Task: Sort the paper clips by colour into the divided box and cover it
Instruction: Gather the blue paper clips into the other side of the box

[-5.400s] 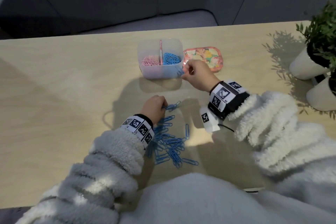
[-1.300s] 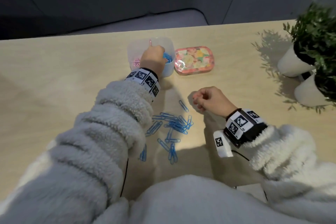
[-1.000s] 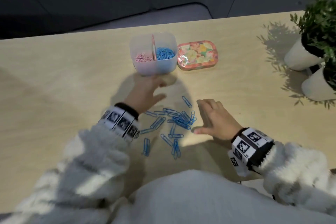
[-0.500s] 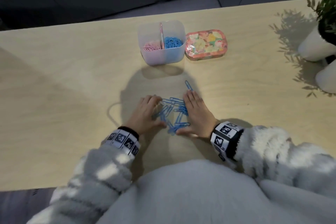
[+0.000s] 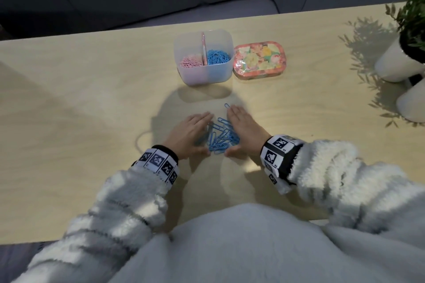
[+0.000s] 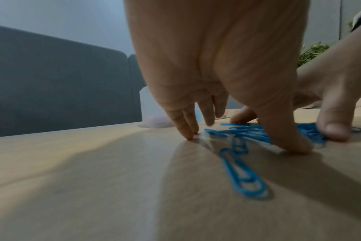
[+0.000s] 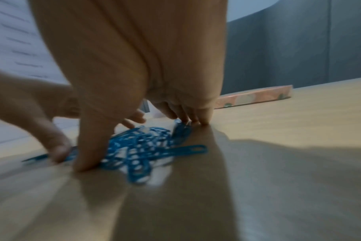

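Observation:
A heap of blue paper clips (image 5: 221,136) (image 7: 140,143) lies on the wooden table between my two hands. My left hand (image 5: 192,132) (image 6: 233,130) stands on its fingertips at the heap's left side, fingers straight. My right hand (image 5: 243,130) (image 7: 142,135) stands the same way at the right side. One stray blue clip (image 5: 227,105) lies just beyond my right fingertips, and another clip (image 6: 240,176) lies behind my left thumb. The translucent divided box (image 5: 204,76) farther back holds pink clips on the left and blue clips on the right. Its floral lid (image 5: 259,60) lies flat to the right.
Two white plant pots (image 5: 395,66) with green leaves stand at the table's right edge. The table's far edge runs just behind the box, with a dark seat beyond. Bare tabletop (image 5: 80,110) spreads to the left.
My left hand came back from the box and both hands went flat beside the scattered blue clips, then pushed them together into a tighter heap.

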`<state>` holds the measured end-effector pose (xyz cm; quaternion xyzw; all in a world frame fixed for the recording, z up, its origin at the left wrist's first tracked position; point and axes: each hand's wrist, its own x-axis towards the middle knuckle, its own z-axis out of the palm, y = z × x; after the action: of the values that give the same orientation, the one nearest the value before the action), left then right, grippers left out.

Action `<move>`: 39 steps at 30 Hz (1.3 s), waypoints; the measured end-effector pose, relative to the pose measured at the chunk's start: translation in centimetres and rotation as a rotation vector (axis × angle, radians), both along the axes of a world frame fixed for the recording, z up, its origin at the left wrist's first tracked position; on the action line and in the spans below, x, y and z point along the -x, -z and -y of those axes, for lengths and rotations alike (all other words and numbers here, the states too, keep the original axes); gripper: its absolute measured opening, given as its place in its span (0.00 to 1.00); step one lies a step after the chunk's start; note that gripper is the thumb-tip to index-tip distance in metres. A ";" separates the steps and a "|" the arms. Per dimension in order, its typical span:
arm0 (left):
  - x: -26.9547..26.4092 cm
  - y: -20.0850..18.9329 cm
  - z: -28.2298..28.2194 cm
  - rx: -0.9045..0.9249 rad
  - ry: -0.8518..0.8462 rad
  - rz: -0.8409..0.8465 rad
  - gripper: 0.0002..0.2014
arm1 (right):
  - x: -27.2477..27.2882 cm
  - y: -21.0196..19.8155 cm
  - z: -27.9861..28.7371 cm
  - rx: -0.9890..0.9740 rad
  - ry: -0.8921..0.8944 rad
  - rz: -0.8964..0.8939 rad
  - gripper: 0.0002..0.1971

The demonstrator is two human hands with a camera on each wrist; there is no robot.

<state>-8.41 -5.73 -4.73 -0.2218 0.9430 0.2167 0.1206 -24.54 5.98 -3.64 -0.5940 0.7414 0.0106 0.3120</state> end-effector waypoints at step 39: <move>4.5 -3.5 1.9 0.029 -0.336 -0.337 0.08 | 9.1 -7.2 13.5 0.554 0.673 0.274 0.08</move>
<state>-12.87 -7.64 -1.26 -0.3382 0.9026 0.2543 -0.0796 -33.61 -7.56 3.59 -0.3769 0.8199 -0.3688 0.2228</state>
